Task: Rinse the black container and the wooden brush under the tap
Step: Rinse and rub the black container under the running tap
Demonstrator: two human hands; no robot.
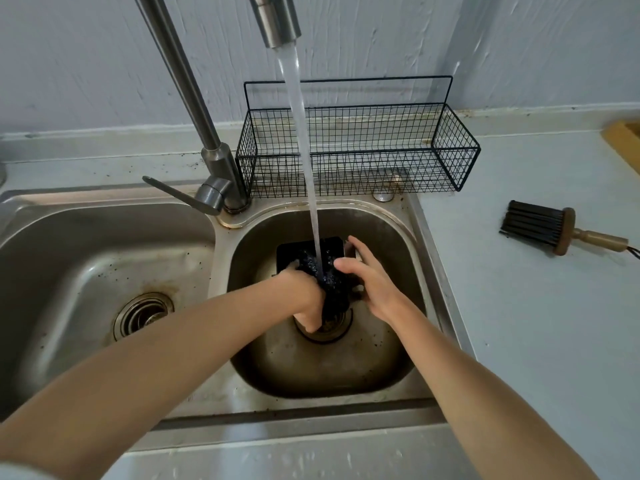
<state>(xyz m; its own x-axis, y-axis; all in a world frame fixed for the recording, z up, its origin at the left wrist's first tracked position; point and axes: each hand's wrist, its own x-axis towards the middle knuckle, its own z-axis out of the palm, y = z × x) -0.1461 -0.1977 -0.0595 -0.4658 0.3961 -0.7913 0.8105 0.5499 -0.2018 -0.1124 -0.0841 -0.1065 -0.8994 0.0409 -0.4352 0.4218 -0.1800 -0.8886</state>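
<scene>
The black container (294,253) is held in the right sink basin (381,237) under the running stream from the tap (277,19). Water strikes its inside and splashes. My left hand (301,299) grips its near left side from below. My right hand (374,282) holds its right edge, fingers wrapped over the rim. Much of the container is hidden by my hands and the splashing water. The wooden brush (561,232) with dark bristles lies on the counter at the right, apart from both hands.
A black wire basket (356,150) stands behind the right basin against the wall. The left basin (86,258) has a drain strainer. The tap lever (180,195) points left. A wooden object (623,136) sits at the far right edge.
</scene>
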